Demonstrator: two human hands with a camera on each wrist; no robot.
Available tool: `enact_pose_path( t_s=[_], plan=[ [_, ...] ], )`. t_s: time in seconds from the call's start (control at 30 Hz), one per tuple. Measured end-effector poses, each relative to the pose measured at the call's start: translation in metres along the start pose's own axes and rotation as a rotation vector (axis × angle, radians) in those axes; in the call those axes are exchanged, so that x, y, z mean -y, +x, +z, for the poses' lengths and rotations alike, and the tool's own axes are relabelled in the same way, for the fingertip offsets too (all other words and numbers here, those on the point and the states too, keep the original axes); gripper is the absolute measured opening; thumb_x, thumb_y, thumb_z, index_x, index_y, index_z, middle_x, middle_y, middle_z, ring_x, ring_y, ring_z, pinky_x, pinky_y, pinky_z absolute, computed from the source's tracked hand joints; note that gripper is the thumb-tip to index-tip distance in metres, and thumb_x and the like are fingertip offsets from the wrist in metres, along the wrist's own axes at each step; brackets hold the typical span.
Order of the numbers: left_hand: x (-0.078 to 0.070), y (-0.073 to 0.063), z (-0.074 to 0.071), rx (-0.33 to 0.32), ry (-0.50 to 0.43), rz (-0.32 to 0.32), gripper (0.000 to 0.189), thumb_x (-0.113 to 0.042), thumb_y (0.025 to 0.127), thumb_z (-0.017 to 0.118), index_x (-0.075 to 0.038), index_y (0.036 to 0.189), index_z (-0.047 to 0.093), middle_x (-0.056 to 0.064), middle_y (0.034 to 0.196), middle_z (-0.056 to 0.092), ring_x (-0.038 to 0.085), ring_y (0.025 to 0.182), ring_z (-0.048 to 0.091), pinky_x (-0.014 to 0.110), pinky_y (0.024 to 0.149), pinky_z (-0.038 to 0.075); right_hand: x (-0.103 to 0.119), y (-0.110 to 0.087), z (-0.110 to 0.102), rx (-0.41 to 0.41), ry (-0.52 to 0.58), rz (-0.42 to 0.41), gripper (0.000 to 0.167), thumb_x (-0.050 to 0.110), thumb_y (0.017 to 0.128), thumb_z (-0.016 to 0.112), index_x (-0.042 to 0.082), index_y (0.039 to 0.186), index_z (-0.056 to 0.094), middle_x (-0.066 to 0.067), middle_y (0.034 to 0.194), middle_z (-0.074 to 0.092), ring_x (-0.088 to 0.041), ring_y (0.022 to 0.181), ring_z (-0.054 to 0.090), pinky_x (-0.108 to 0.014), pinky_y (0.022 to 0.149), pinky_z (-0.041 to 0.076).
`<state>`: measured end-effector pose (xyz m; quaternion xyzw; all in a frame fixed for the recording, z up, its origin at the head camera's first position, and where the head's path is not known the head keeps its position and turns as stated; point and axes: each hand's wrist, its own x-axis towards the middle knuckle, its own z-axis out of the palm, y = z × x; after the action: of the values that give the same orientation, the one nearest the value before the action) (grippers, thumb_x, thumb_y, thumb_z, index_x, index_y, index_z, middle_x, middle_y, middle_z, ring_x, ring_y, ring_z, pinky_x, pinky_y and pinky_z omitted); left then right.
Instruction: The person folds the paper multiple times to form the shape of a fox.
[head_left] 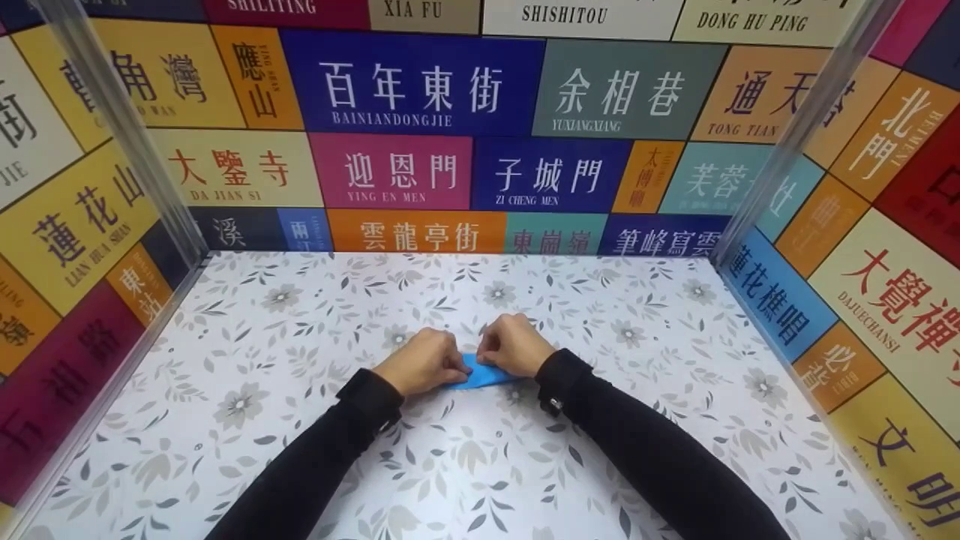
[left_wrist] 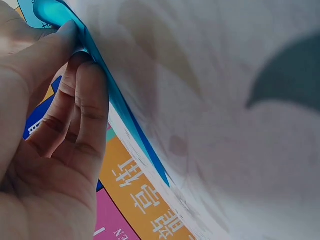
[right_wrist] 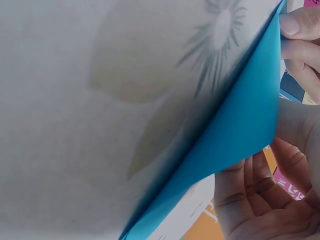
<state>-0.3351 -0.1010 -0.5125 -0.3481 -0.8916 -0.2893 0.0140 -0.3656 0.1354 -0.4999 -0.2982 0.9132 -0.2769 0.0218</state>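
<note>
A folded piece of blue paper (head_left: 480, 374) lies on the patterned table surface between both hands. My left hand (head_left: 427, 362) pinches its left end; in the left wrist view, the thumb and fingers of that hand (left_wrist: 60, 115) meet at the edge of the blue paper (left_wrist: 122, 107). At the other end, my right hand (head_left: 517, 346) grips the paper with thumb and fingers close together. The right wrist view shows a broad slanting flap of the blue paper (right_wrist: 235, 115), with the fingers of the right hand (right_wrist: 280, 195) partly hidden behind it.
The table (head_left: 300, 465) has a white covering printed with grey flowers and leaves. Upright panels with coloured name tiles stand at the back (head_left: 412, 82), left (head_left: 67, 247) and right (head_left: 862, 300), with clear strips at the corners.
</note>
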Motion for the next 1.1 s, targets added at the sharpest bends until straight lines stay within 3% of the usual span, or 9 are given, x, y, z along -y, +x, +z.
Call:
enact_pose_path(
  t_s=[0.27, 0.53, 0.8, 1.1],
  plan=[
    [0.001, 0.0, 0.002, 0.015, -0.021, -0.014, 0.012, -0.008, 0.093, 0.097, -0.005, 0.104, 0.093, 0.011, 0.095, 0.081, 0.025, 0.088, 0.08, 0.028, 0.08, 0.065, -0.003, -0.005, -0.008, -0.007, -0.035, -0.017, 0.006, 0.007, 0.096, 0.094, 0.007, 0.092, 0.091, -0.004, 0.085, 0.088, -0.011, 0.077, 0.074, -0.027, 0.077, 0.058],
    [0.001, -0.002, -0.002, 0.015, -0.003, 0.003, 0.014, -0.007, 0.093, 0.097, -0.006, 0.106, 0.093, 0.01, 0.095, 0.082, 0.026, 0.091, 0.081, 0.03, 0.083, 0.067, 0.014, -0.014, -0.028, -0.05, -0.021, -0.06, 0.006, 0.008, 0.093, 0.095, 0.01, 0.09, 0.09, -0.002, 0.083, 0.087, -0.006, 0.075, 0.072, -0.025, 0.075, 0.058],
    [0.0, -0.001, -0.002, -0.013, 0.009, 0.021, 0.009, -0.006, 0.093, 0.097, -0.006, 0.1, 0.093, 0.009, 0.093, 0.084, 0.026, 0.086, 0.081, 0.029, 0.081, 0.067, 0.026, -0.021, -0.014, 0.022, -0.012, -0.066, 0.009, 0.008, 0.09, 0.097, 0.01, 0.084, 0.09, -0.002, 0.076, 0.084, 0.001, 0.063, 0.063, -0.019, 0.064, 0.053],
    [0.001, -0.001, -0.002, -0.032, 0.013, 0.061, 0.008, -0.009, 0.093, 0.098, -0.006, 0.098, 0.093, 0.01, 0.091, 0.082, 0.025, 0.082, 0.079, 0.025, 0.077, 0.063, 0.024, -0.023, -0.002, 0.001, -0.04, -0.051, 0.013, 0.009, 0.087, 0.098, 0.01, 0.079, 0.088, -0.001, 0.073, 0.084, 0.002, 0.061, 0.06, -0.019, 0.064, 0.052]
  ],
)
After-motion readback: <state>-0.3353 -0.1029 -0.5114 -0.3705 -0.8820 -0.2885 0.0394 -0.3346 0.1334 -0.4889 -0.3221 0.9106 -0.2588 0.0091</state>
